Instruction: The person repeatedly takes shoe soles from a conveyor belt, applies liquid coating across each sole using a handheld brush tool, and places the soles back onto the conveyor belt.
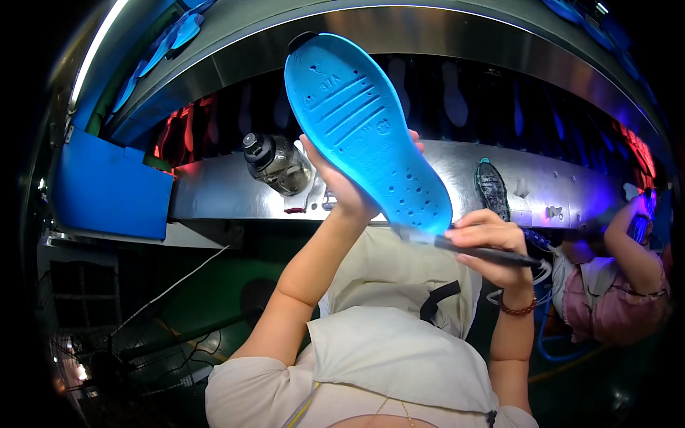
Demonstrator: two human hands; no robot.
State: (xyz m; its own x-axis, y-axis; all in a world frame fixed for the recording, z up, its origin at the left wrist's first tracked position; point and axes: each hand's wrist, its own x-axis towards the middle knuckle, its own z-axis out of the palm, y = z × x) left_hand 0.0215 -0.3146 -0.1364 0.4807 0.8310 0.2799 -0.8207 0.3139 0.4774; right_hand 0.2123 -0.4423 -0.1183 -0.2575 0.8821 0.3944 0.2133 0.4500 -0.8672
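Note:
A large blue shoe sole (364,128) is held up in the middle, its grooved and dimpled face toward the camera and a black patch at its top end. My left hand (341,182) grips it from behind, with fingertips showing past its right edge. My right hand (492,246) is closed around the dark handle of a brush-like tool (485,253). The tool's pale, blurred tip lies by the sole's lower end, and my right fingertips are close to the sole's edge.
Behind the sole runs a metal ledge (214,189) with a dark bottle (275,164) and a dark, green-edged sole (491,187). More soles hang in the dark recess. A co-worker (614,285) is at the right. A blue box (114,185) stands left.

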